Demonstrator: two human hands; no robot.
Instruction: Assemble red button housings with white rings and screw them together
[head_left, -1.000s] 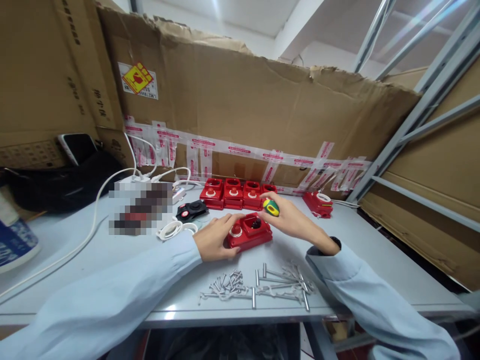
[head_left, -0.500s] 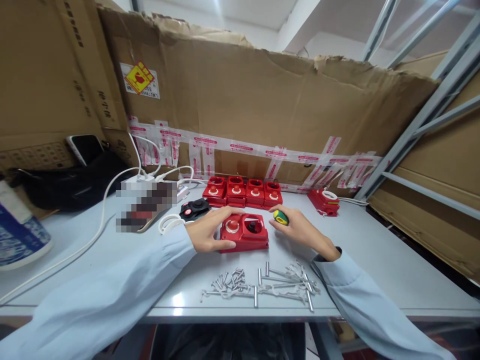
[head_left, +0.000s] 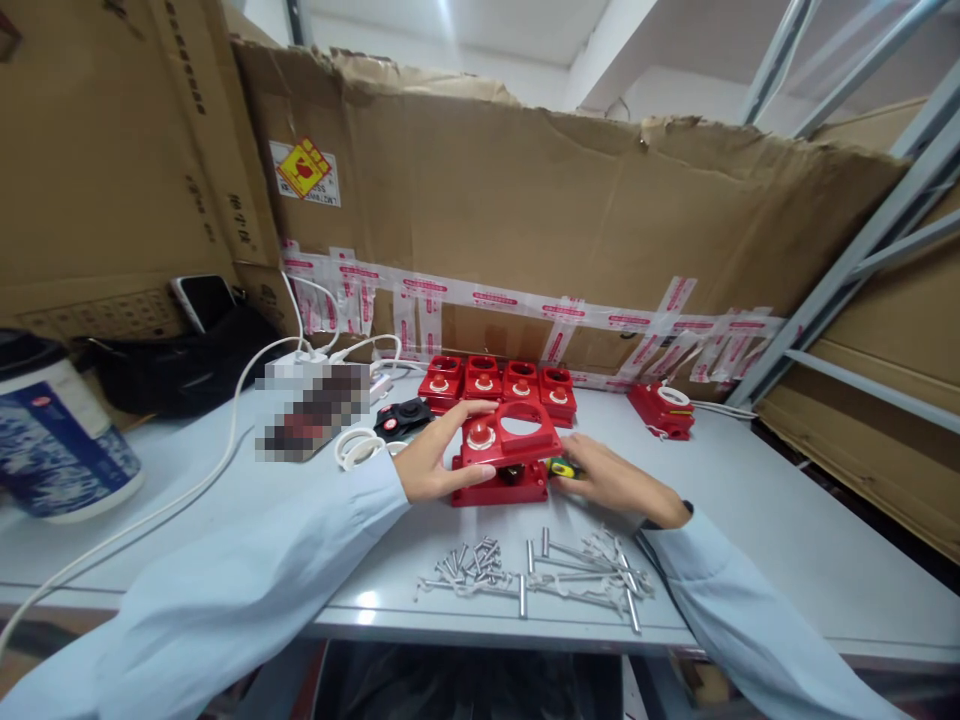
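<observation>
My left hand (head_left: 435, 462) is closed on a red plastic cover (head_left: 538, 447) with a round opening and a red knob, holding it tilted above its red base (head_left: 480, 494). Dark parts show in the gap between cover and base. In my right hand (head_left: 611, 478) is a screwdriver (head_left: 561, 468) with a green and yellow handle; its shaft is hidden. Those fingers are beside the base's right end, and I cannot tell whether they touch it. Nearer to me lie a pile of screws (head_left: 474, 562) and several metal rods with cords (head_left: 585, 575).
Several red housings (head_left: 520, 390) stand in a row at the back. Another red housing (head_left: 664, 410) sits at the back right. White rings (head_left: 360, 448) and a black part (head_left: 403, 418) lie left of my hands. A large cup (head_left: 60, 440) and white cables (head_left: 225, 455) are further left.
The red cover has been raised from its base by my left hand and now tilts. My right hand has turned, bringing the screwdriver handle lower, next to the base. The view has shifted slightly.
</observation>
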